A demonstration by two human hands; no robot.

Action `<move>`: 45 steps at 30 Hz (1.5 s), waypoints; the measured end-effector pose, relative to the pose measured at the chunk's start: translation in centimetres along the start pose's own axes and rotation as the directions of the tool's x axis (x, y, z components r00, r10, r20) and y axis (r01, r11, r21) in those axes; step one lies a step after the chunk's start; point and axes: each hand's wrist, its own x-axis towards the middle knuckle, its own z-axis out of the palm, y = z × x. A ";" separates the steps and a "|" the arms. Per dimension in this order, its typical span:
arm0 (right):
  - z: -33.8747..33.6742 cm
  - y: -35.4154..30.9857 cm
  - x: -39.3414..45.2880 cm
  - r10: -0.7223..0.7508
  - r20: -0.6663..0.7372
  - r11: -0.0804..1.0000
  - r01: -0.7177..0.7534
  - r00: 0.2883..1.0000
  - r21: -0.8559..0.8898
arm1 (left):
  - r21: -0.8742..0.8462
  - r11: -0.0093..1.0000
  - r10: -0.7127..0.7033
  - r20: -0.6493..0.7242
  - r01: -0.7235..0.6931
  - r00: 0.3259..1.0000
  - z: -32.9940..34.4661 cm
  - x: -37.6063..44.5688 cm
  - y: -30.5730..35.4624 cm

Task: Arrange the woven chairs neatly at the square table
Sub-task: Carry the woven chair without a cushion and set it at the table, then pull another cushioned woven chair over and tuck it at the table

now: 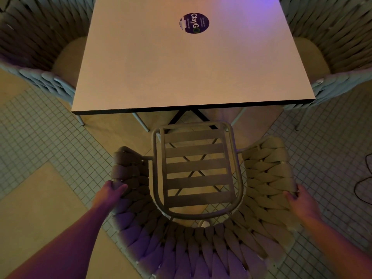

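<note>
A woven chair [201, 248] with a slatted seat and no cushion stands right below me, facing the square table [181, 73]. Its front edge sits just short of the table's near edge. My left hand [112, 191] grips the rim of the chair's left arm. My right hand [300, 198] grips the rim of its right arm. Two more woven chairs flank the table: the left chair [38, 37] and the right chair [338, 37], both with cushions and tucked partly under the tabletop.
A round purple sticker [194, 23] lies on the tabletop. The table's black cross base [189, 115] shows beneath its near edge. Small-tile flooring surrounds the chair, and a dark cable [364, 178] trails on the floor at the far right.
</note>
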 end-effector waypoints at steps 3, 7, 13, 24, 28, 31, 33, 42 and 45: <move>-0.2 -0.1 0.0 -0.002 -0.001 1.000 0.002 1.000 0.001 | 0.003 1.000 0.008 0.005 -0.008 1.000 0.0 0.1 0.0; -0.4 -0.2 -0.1 -0.002 0.016 1.000 0.002 1.000 0.000 | -0.007 1.000 -0.009 0.012 0.009 1.000 0.0 0.0 0.0; -0.6 -2.3 -1.5 0.000 -0.085 0.999 0.003 0.996 0.032 | -0.146 0.988 -0.053 0.055 0.060 0.997 -0.5 -0.7 0.5; 13.0 -24.2 -16.2 -0.233 0.196 0.926 0.156 0.952 0.344 | -0.463 0.886 0.014 -0.030 -0.026 0.999 -10.1 0.1 -6.3; 20.5 -34.3 -25.1 -0.370 0.172 0.846 0.255 0.913 0.467 | -0.539 0.841 -0.005 -0.077 -0.038 0.997 -17.3 3.3 -13.1; 26.0 -40.9 -31.8 -0.463 0.244 0.813 0.300 0.852 0.499 | -0.592 0.805 -0.050 -0.136 -0.041 0.989 -23.5 5.5 -19.1; 28.7 -44.2 -34.6 -0.479 0.311 0.817 0.288 0.821 0.499 | -0.646 0.763 -0.088 -0.141 -0.025 0.986 -26.9 6.9 -22.0; 38.5 -60.5 -37.8 -0.404 0.459 0.859 0.157 0.791 0.486 | -0.882 0.459 -0.282 -0.026 0.111 0.959 -37.4 17.3 -28.7; 41.6 -66.7 -37.4 -0.371 0.505 0.861 0.085 0.779 0.502 | -0.896 0.424 -0.303 0.001 0.136 0.953 -41.4 22.3 -29.0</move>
